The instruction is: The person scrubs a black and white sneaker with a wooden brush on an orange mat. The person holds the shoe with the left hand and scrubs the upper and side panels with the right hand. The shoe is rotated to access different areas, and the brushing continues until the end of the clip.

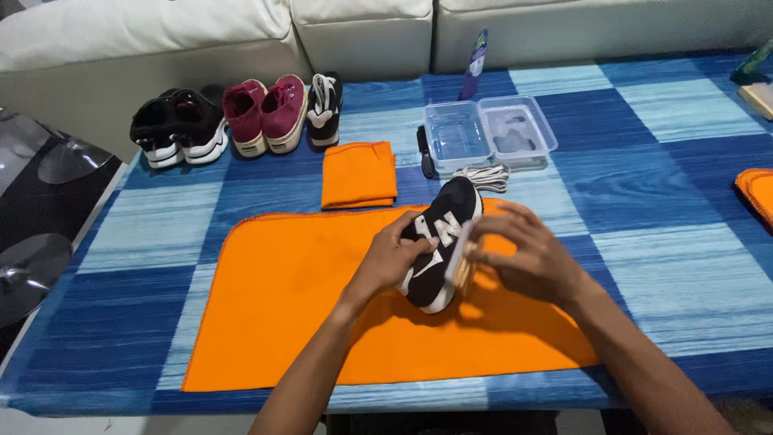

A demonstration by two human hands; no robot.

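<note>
A black sneaker [444, 211] with white trim lies on its side on a large orange cloth [274, 306] spread over the table. My left hand [390, 258] grips the sneaker along its near side. My right hand [527, 254] presses a small pale brush [460, 256] against the sneaker's side; only the brush's edge shows between the fingers.
Folded orange cloth [359, 174], black brush [425, 153], coiled white laces [483, 176] and two clear plastic tubs [489, 129] lie behind. Black sneakers [179, 125], maroon sneakers [267, 113] and a single black sneaker [324, 106] line the table's far edge. Another orange cloth [757, 193] lies right.
</note>
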